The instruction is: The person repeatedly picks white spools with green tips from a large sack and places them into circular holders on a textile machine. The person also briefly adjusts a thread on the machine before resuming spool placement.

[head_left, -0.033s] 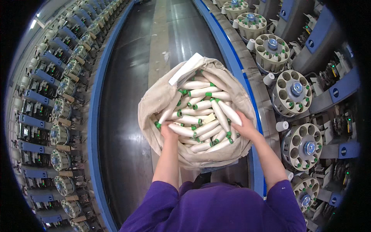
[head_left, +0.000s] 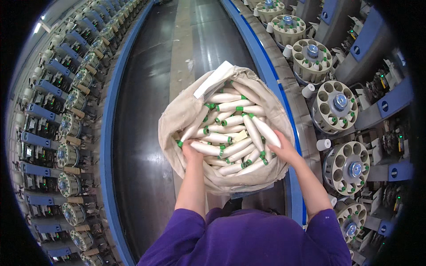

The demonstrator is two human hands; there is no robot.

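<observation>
A beige cloth sack (head_left: 175, 111) with its top gaping holds a heap of white yarn bobbins (head_left: 230, 105) with green ends. At the heap's left side, the fingers of my left hand (head_left: 192, 152) are closed round the end of one bobbin (head_left: 205, 148), partly hidden by it. My right hand (head_left: 285, 148), at the right side, grips the lower end of a slanting bobbin (head_left: 266, 131); some fingertips are out of sight among the others. A pale yellow paper slip (head_left: 240, 136) lies in the middle of the heap.
Below the sack runs a dark conveyor belt (head_left: 142, 111) between blue side rails (head_left: 111, 133). Winding machines line both sides; on the right, round magazines (head_left: 333, 106) hold bobbins in some pockets. A white strip (head_left: 213, 80) lies on the sack's far rim.
My left hand has shifted slightly left with its bobbin. My right hand and its bobbin have moved a little right and toward me. The sack stays put.
</observation>
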